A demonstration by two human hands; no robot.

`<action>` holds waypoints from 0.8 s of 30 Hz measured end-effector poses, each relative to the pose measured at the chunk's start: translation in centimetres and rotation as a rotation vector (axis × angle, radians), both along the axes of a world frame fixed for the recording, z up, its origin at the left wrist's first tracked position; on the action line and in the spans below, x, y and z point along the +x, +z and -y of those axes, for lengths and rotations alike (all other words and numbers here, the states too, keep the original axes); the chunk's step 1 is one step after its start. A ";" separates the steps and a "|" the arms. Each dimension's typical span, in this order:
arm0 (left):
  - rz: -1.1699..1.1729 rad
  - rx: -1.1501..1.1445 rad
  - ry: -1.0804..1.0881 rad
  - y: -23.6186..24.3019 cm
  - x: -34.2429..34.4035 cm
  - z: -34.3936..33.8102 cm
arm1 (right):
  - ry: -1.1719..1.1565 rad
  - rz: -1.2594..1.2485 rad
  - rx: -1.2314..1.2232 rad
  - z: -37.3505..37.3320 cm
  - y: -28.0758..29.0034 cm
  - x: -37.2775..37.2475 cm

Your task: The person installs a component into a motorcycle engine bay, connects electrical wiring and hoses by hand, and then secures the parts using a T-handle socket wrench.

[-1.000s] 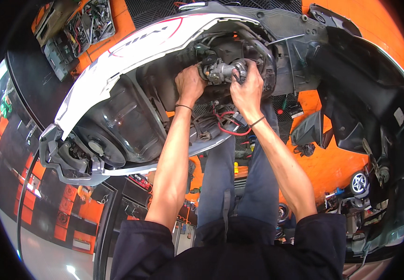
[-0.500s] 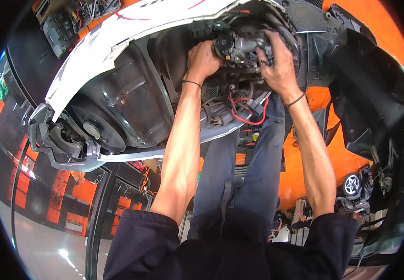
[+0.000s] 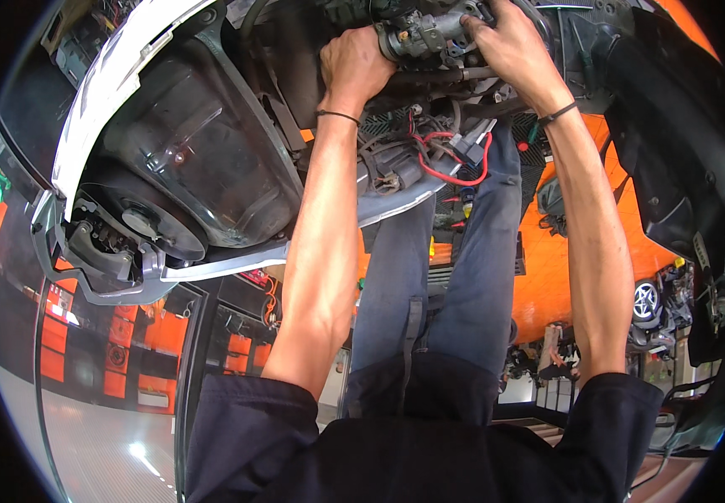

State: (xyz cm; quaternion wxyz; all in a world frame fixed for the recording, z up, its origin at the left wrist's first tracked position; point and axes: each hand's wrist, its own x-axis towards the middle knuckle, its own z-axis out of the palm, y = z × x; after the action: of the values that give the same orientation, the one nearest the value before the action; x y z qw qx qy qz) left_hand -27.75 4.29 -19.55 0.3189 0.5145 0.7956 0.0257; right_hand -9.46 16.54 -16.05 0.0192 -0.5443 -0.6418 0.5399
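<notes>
My left hand is closed against the left end of a metal engine component, apparently a throttle-body-like assembly, inside an opened vehicle body with a white panel. My right hand grips the same component's right end, thumb over it; some fingertips are hidden near the upper edge. Just below lie dark hoses and a loop of red cable beside connectors. Left of my left hand is a large dark tank.
A black plastic panel is at the right, above orange flooring. A spoked wheel and other parts lie beyond my right forearm. My legs are below the vehicle body. Dark and orange fixtures are at left.
The view has shifted so the vehicle sits higher in the picture. Both hands stay on the metal component and appear higher, with the right one farther to the right.
</notes>
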 end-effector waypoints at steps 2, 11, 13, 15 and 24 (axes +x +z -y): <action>-0.026 0.010 0.002 0.2 0.6 -0.2 | -0.015 0.039 0.016 -0.1 -0.5 -0.1; -0.162 -0.097 -0.051 -0.6 1.1 -0.7 | -0.319 -0.101 -0.392 -0.8 1.6 -2.5; -0.150 -0.153 -0.069 -0.8 1.0 -0.8 | -0.329 -0.100 -0.437 -0.6 0.7 -1.9; -0.072 -0.221 -0.098 -0.6 0.6 -0.8 | -0.346 0.009 -0.422 0.7 -3.3 -1.0; 0.341 -0.460 -0.013 1.4 -1.1 -2.8 | -0.285 0.070 -0.257 3.6 -4.8 1.2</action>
State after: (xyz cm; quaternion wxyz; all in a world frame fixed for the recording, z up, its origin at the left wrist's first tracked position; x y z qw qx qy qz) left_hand -28.84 7.05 -18.10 0.5566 0.4221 0.7120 -0.0715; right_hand -8.22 12.92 -20.85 0.0032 -0.6462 -0.4841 0.5900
